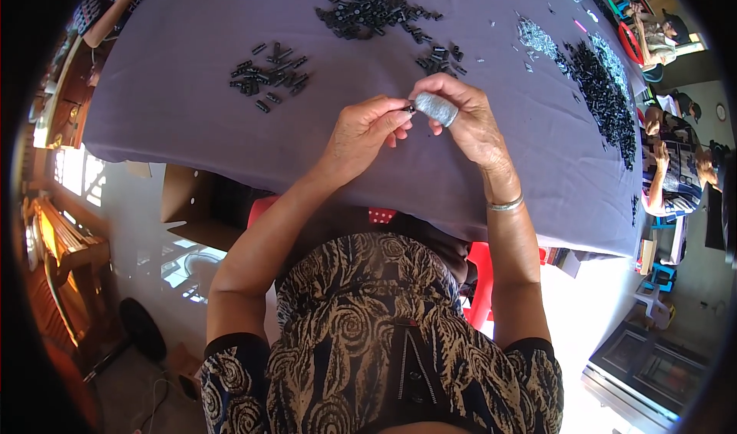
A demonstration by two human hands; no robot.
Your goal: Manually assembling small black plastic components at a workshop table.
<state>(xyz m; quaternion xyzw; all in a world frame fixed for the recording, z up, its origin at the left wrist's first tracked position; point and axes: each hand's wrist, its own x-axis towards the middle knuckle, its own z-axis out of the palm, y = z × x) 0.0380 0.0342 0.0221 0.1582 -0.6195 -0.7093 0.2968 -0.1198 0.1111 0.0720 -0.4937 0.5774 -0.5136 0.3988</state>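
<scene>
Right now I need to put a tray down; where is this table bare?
Bare purple cloth lies left of the hands, below the small black-part pile. The far middle pile and right-side heaps are crowded.

I see a tiny black part (409, 109) pinched at my fingertips, touching a grey wrapped finger cover (437, 108), above the tabletop (176, 89).

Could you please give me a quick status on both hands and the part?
Left hand pinching small black part. Right hand, grey-wrapped finger, meets it. Black pieces lie apart on purple cloth; nothing obstructing.
</scene>
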